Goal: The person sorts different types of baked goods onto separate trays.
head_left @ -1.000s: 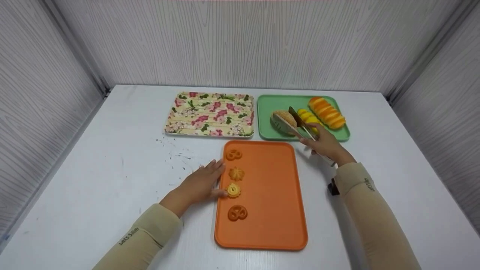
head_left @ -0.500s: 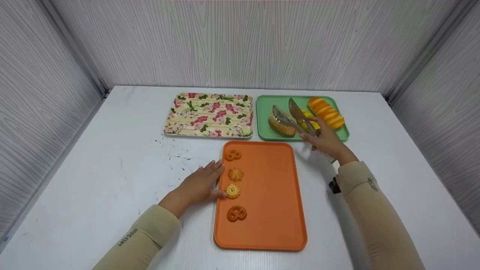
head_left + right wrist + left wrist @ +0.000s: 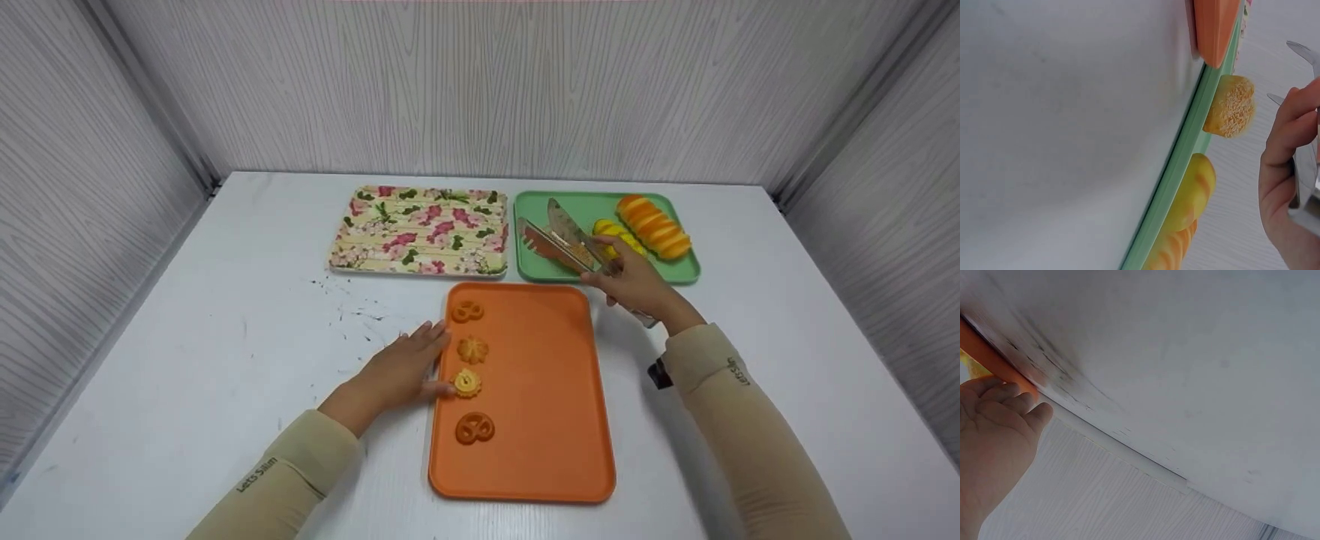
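Observation:
My right hand [image 3: 634,283] grips a pair of metal tongs [image 3: 568,225], their blades spread apart over the green tray [image 3: 600,201]. Below the blades sits a sesame-topped bun [image 3: 1233,107], partly hidden by them in the head view; the right wrist view shows the tong tips clear of it. A yellow striped bread [image 3: 619,237] and a larger orange striped loaf [image 3: 654,226] lie to the bun's right. With fingers extended, my left hand [image 3: 401,367] rests against the left rim of the orange tray [image 3: 540,375], its thumb by a yellow round cookie [image 3: 466,383].
Along the orange tray's left side also lie two pretzel-shaped cookies, one far [image 3: 467,311] and one near [image 3: 475,427], and a flower-shaped cookie [image 3: 472,349]. A floral tray [image 3: 420,229] stands left of the green one. Wood-grain panels [image 3: 480,82] wall in the white table [image 3: 187,337].
The tongs have risen off the bun and moved left, after first holding it at a different angle. The bun has turned on the green tray. My left hand stays where it was.

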Available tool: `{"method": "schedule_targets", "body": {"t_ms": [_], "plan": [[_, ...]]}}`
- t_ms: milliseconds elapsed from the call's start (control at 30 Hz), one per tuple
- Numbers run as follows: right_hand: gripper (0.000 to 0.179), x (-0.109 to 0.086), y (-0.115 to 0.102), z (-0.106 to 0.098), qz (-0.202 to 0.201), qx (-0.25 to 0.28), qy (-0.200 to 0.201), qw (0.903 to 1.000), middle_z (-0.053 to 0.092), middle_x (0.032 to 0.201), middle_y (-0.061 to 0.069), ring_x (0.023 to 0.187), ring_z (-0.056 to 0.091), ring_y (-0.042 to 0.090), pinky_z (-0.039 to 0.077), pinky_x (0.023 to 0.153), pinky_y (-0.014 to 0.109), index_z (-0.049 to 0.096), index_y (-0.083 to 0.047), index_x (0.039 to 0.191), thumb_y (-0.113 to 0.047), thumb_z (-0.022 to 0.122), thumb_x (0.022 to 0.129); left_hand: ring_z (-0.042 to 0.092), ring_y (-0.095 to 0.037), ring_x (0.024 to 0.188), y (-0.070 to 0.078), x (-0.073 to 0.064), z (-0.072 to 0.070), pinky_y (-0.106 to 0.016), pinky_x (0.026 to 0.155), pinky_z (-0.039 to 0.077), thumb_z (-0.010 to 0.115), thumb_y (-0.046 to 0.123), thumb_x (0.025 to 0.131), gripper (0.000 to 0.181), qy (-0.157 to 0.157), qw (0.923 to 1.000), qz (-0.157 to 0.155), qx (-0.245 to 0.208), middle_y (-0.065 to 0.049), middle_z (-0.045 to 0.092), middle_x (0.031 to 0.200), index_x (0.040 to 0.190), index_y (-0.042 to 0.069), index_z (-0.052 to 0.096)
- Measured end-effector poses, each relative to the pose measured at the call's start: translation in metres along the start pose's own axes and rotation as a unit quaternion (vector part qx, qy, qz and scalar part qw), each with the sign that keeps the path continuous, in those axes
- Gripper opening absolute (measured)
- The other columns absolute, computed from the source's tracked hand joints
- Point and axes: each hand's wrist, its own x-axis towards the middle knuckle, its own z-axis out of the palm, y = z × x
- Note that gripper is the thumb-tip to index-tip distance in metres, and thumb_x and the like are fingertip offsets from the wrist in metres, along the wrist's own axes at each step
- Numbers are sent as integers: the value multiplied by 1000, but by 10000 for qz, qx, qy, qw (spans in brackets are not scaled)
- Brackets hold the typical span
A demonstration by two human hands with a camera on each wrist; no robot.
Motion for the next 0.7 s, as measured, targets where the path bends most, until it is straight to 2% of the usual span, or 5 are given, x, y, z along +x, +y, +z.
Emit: {"method": "schedule_targets", "body": {"t_ms": [200, 433, 533, 700], "plan": [[68, -1, -8, 10, 36, -285, -295, 9992, 58, 109, 19, 63, 56, 41, 50, 61, 51, 34, -28, 146, -42, 67, 88, 11, -26, 143, -2, 1, 2, -45, 114, 15, 60, 55, 86, 90, 25, 10000, 23, -9, -8, 15, 157, 151, 5, 23], [63, -3, -12, 17, -370, -148, -814, 9959, 51, 128, 18, 62, 56, 38, 51, 59, 55, 40, -22, 144, -32, 69, 89, 11, -26, 143, -3, 1, 3, -46, 113, 16, 60, 55, 86, 90, 37, 9999, 94, 78, -10, 16, 157, 151, 4, 24], [63, -2, -13, 19, -436, -177, -1045, 9934, 51, 126, 19, 64, 55, 38, 51, 58, 54, 40, -20, 143, -33, 69, 88, 11, -27, 143, -4, 1, 3, -46, 113, 16, 60, 55, 86, 90, 56, 9999, 123, 68, -10, 16, 157, 151, 3, 24], [59, -2, -13, 22, -440, -568, -1226, 9899, 52, 127, 12, 88, 59, 32, 52, 65, 46, 42, -25, 141, -34, 68, 89, 11, -28, 143, -4, 1, 3, -47, 113, 15, 60, 55, 86, 90, 107, 9998, 195, 18, -11, 15, 157, 150, 3, 24]]}}
